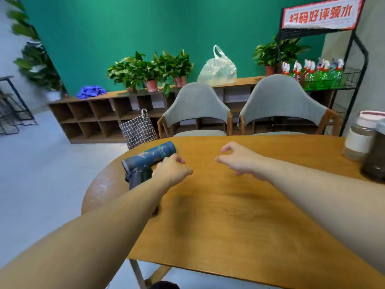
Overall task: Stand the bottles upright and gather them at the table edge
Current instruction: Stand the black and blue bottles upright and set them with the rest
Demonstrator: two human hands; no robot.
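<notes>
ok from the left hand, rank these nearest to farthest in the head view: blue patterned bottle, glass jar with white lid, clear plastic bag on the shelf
1. blue patterned bottle: lying on the table at the left hand.
2. glass jar with white lid: standing at the table's right end.
3. clear plastic bag: on the shelf beyond the chairs.

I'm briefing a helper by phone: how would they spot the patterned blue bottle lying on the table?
Start at the wooden table and go to its rounded left end. Two dark bottles lie there by the left hand; the patterned blue bottle is the farther one. Unlike the plain dark bottle beside it, it has pale markings.
</notes>
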